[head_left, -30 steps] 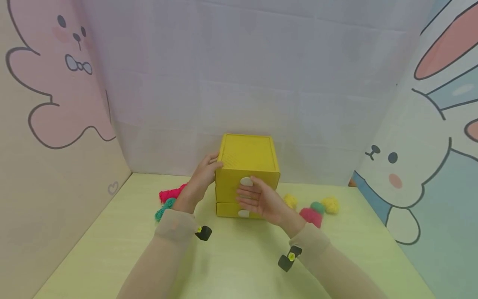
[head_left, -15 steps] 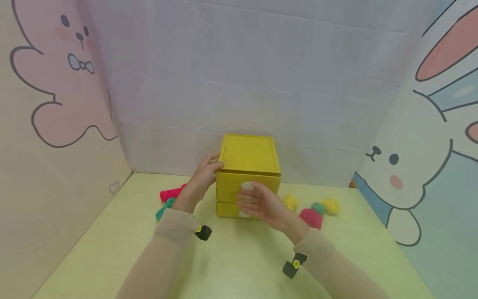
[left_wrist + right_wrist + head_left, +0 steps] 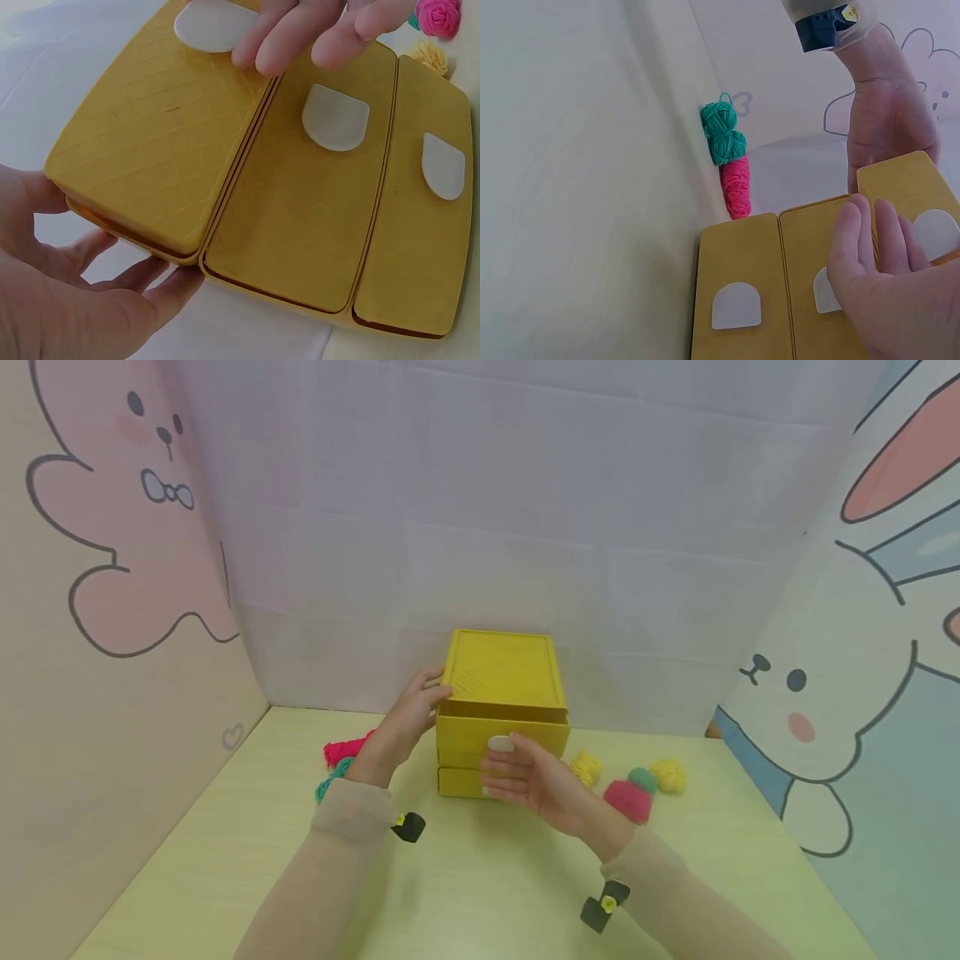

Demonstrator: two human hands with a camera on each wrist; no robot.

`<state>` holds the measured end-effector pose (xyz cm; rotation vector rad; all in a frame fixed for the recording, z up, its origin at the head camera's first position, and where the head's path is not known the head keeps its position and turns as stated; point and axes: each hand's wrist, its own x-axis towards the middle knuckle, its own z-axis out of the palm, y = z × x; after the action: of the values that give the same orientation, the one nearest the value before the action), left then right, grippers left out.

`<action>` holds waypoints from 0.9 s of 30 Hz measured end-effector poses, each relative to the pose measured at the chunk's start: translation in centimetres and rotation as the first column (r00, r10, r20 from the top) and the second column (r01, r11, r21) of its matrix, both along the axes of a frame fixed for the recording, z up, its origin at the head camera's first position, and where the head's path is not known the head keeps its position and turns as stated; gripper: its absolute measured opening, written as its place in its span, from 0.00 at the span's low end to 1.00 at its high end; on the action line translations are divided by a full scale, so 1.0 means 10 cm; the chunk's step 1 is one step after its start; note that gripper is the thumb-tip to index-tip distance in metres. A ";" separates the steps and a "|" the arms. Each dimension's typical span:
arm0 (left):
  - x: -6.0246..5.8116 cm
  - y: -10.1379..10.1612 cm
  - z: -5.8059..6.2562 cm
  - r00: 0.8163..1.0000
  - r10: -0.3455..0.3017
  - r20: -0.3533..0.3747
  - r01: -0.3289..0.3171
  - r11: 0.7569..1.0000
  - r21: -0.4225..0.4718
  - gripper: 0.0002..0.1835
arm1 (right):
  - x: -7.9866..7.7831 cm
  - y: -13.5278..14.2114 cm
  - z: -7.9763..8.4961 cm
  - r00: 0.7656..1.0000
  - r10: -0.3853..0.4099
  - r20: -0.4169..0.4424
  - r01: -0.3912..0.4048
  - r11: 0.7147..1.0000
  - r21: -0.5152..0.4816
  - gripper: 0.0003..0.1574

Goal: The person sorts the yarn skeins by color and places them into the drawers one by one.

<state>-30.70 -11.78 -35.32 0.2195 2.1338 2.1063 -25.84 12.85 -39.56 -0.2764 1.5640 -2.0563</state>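
A small yellow chest of drawers (image 3: 502, 668) stands against the back cloth, its three drawer fronts fitted with white half-round handles. My left hand (image 3: 405, 718) grips its left side, thumb at the top front corner and fingers along the side wall. The top drawer (image 3: 150, 135) is slid partly out, leaving a dark gap under the top panel. At its front, my right hand (image 3: 543, 785) holds the white handle (image 3: 936, 234) by its edge; the thumb's contact is hidden. Below it, the middle drawer (image 3: 292, 202) and bottom drawer (image 3: 420, 247) are closed.
Left of the chest lie pink yarn (image 3: 345, 750) and teal yarn (image 3: 333, 777), partly behind the left forearm. On the right are yellow yarn balls (image 3: 669, 774), a pink ball (image 3: 628, 802) and a green one (image 3: 642, 779). Printed cloth walls enclose the pale table (image 3: 480, 893).
My right hand has drawn back toward me and slightly downward, and the top drawer has slid out with it. The left hand has kept its place on the chest.
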 end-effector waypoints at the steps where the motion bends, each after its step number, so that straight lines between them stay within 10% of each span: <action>1: 0.00 0.00 0.00 1.000 0.001 0.002 -0.001 1.000 0.000 0.34 | 0.01 0.00 0.00 1.000 -0.001 0.002 0.001 1.000 0.000 0.46; 27: -0.04 -0.04 -0.02 0.999 -0.037 -0.007 0.037 0.999 -0.002 0.35 | 0.34 0.07 0.01 0.997 0.062 0.040 -0.062 0.998 0.007 0.47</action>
<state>-31.07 -12.21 -35.52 0.2642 2.1186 2.0865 -22.45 13.58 -39.43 -0.2763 1.5213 -1.9957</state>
